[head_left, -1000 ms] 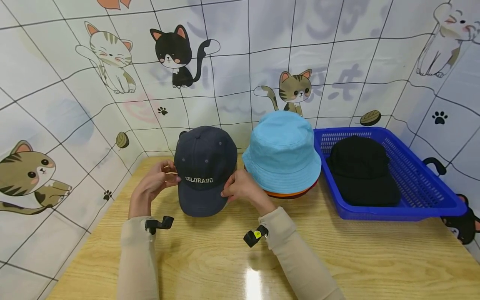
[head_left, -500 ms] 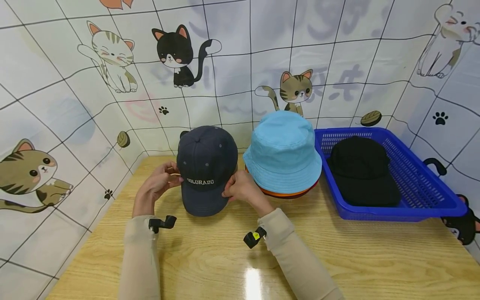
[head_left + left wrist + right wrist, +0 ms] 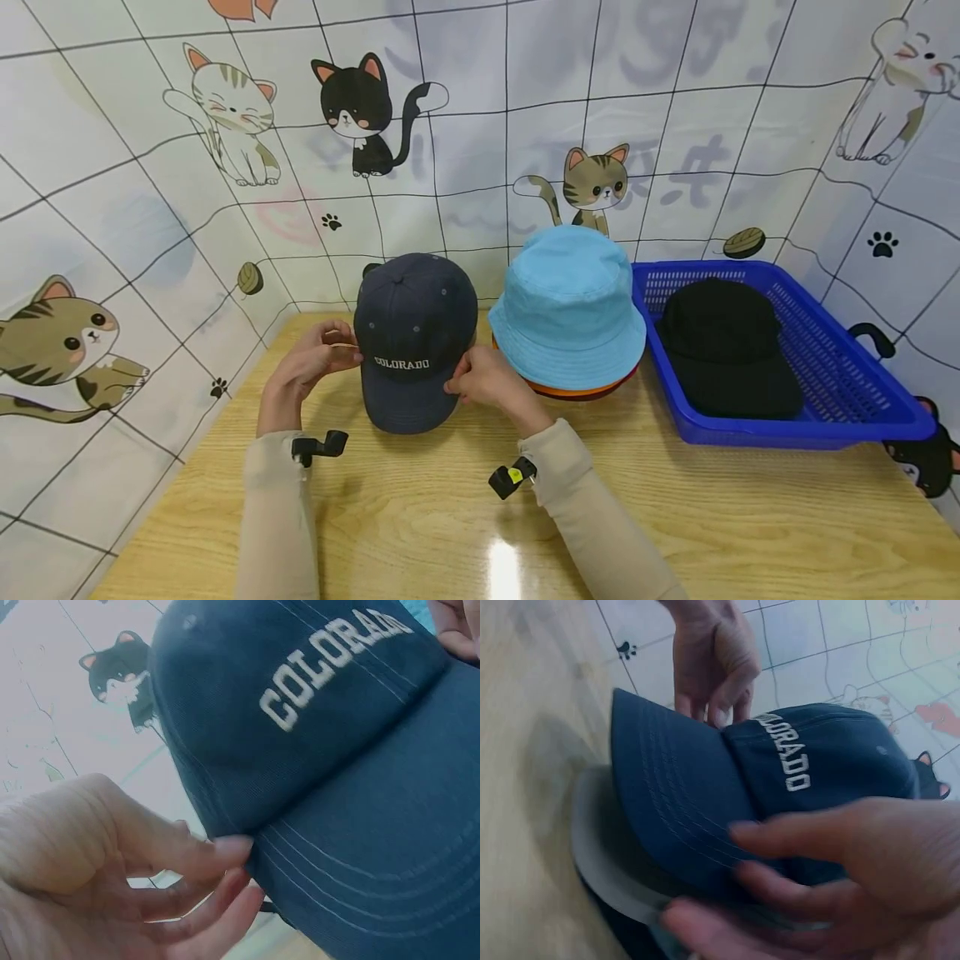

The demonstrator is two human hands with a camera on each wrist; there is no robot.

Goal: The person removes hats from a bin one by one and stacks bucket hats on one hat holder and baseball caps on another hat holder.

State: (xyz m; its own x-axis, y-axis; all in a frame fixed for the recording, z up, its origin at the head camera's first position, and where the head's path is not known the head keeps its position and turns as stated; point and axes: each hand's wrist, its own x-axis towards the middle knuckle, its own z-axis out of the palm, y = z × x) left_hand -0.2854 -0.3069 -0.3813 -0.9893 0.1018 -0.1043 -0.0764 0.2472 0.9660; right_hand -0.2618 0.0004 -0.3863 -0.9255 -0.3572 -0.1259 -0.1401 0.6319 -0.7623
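Note:
A navy baseball cap point(image 3: 408, 333) with COLORADO across its front sits on the table at left of centre, brim towards me. In the right wrist view a grey brim point(image 3: 604, 832) and a darker one show beneath it. My left hand point(image 3: 315, 358) pinches the cap's left edge where brim meets crown, thumb tip point(image 3: 236, 851) on top in the left wrist view. On the other side my right hand point(image 3: 483, 379) holds the brim's right edge between thumb and fingers; in the right wrist view this hand is partly blurred.
Right of the cap stands a light blue bucket hat point(image 3: 570, 308), with orange and dark red brims under it. Further right, a blue plastic basket point(image 3: 862, 375) holds a black cap point(image 3: 723, 350). A cat-print wall covering point(image 3: 480, 192) rises behind the wooden table point(image 3: 420, 517).
Half a second ago my left fingertips overlapped the cap's lettering; they have since drawn slightly left, to its edge. The right hand stays at the brim. The head view has shifted a little.

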